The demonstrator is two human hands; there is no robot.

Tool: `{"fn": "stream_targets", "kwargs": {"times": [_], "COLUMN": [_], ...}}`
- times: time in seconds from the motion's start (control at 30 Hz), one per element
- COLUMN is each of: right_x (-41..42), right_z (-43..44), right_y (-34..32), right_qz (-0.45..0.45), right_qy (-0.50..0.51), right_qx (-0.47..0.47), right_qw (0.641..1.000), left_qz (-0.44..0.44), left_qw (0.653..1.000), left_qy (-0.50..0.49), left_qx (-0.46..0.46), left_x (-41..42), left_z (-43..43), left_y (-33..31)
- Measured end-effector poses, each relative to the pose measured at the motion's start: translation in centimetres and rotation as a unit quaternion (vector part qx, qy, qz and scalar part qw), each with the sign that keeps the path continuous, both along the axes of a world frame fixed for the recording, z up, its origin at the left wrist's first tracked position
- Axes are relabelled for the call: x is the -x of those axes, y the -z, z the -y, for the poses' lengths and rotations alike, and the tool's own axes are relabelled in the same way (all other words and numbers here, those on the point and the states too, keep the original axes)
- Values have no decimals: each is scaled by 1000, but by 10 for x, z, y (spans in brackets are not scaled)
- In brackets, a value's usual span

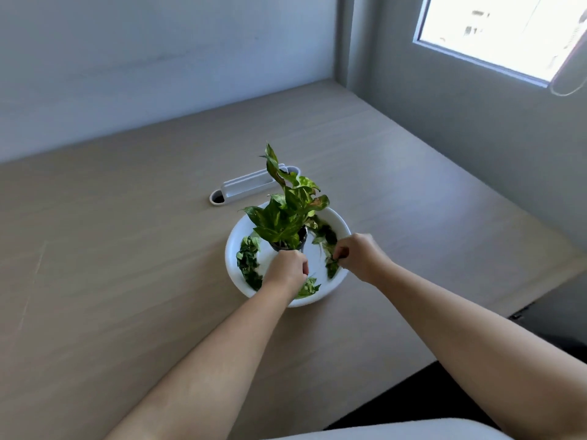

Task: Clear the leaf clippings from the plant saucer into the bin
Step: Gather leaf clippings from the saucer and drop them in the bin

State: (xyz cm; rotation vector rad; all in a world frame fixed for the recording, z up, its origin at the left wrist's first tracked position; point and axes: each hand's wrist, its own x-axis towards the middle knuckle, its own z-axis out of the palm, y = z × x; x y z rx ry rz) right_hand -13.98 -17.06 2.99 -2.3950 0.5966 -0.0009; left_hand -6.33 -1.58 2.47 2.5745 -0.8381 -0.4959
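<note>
It was the gathering stage: the saucer [341, 231] sat mid-counter [127, 249], leaf clippings [247, 262] ringing its potted plant [286, 214]. The right grip [355, 257] pinched clippings at the right rim; the left grip [287, 268] curled by the pot, its contents unclear. The next move would need a bin, and none was in sight

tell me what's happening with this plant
A person leans both hands into the white saucer under a small potted plant on the table. The right hand pinches leaf clippings at the saucer's right side; the left hand is curled by the pot, its hold unclear. More lie at its left. No bin shows.
</note>
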Motion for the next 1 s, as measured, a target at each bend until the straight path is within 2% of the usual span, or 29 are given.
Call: {"fn": "stream_targets", "kwargs": {"times": [0.2, 0.37, 0.47, 0.6, 0.73, 0.83, 1.0], "right_x": [78, 206, 289, 388, 456, 487, 528], "right_z": [67, 157, 211, 266, 299, 310, 341], "right_y": [-17, -33, -35, -21, 10, 34, 86], "right_qz": [25, 16, 1, -18, -53, -68, -74], "right_qy": [102, 177, 231, 311, 391, 434, 534], "right_qx": [0, 28, 51, 26, 6, -6, -27], "right_qw": [994, 984, 972, 950, 919, 898, 842], "left_qz": [24, 18, 7, -7, -25, -52, -91], "left_qw": [995, 984, 968, 942, 921, 911, 879], "left_qy": [91, 161, 239, 330, 389, 410, 468], "left_qx": [20, 67, 79, 62, 27, 11, -18], "left_x": [59, 154, 229, 319, 376, 399, 438], "left_z": [81, 195, 268, 349, 404, 431, 489], "left_y": [-27, -40, -38, -27, -2, 19, 79]}}
